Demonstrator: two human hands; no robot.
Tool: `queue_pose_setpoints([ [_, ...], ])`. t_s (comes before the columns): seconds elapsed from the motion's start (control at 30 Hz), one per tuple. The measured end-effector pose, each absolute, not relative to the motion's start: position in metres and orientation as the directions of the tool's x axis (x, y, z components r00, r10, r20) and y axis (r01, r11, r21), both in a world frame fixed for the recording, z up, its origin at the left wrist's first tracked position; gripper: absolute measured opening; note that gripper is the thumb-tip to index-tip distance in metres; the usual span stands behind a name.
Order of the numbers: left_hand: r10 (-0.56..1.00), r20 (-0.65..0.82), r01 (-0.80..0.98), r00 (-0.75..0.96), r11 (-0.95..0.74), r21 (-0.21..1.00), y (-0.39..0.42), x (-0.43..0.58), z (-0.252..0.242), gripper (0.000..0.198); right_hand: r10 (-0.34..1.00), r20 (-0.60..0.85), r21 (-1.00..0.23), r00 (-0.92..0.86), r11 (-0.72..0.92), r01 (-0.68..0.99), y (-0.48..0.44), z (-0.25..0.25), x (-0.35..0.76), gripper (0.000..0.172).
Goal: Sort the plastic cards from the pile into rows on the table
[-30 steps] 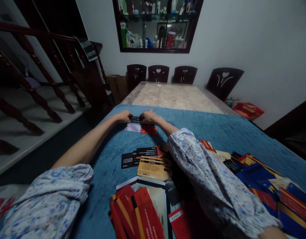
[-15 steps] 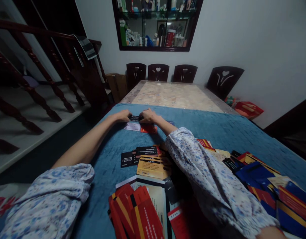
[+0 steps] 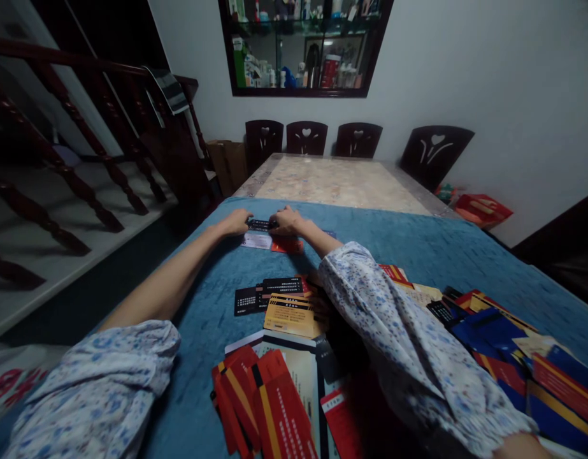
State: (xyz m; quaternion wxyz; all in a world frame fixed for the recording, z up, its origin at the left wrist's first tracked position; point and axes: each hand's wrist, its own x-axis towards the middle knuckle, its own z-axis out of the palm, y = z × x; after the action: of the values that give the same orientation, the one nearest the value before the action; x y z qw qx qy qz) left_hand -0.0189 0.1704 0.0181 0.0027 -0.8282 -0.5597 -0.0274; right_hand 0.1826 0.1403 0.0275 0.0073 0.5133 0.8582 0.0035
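Observation:
At the far part of the blue cloth, my left hand (image 3: 235, 222) has its fingers closed at the left end of a black card (image 3: 259, 224) with white print. My right hand (image 3: 286, 221) grips the same card's right end and hides part of it. Just on the near side lie a pale lilac card (image 3: 256, 240) and a red card (image 3: 286, 245), side by side. Closer to me are black cards (image 3: 246, 301), a yellow card (image 3: 290, 315) and a fanned pile of red cards (image 3: 279, 401). My right sleeve covers some of these.
Blue, red and yellow cards (image 3: 489, 338) form a loose heap at the right. The blue cloth (image 3: 198, 357) spreads over the near part of the table, whose patterned top (image 3: 332, 182) shows beyond. Dark chairs (image 3: 307, 138) line the wall. A wooden railing (image 3: 97, 153) stands left.
Both hands stay at the ends of the black card with hardly any movement. The view has shifted slightly; the cards lie as before.

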Motion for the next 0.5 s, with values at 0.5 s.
queue_pose_setpoints([
  [0.5, 0.896, 0.264, 0.886, 0.356, -0.413, 0.208, 0.079, -0.016, 0.006, 0.036, 0.825, 0.115, -0.025, -0.553, 0.559, 0.829, 0.096, 0.046, 0.201, 0.03],
])
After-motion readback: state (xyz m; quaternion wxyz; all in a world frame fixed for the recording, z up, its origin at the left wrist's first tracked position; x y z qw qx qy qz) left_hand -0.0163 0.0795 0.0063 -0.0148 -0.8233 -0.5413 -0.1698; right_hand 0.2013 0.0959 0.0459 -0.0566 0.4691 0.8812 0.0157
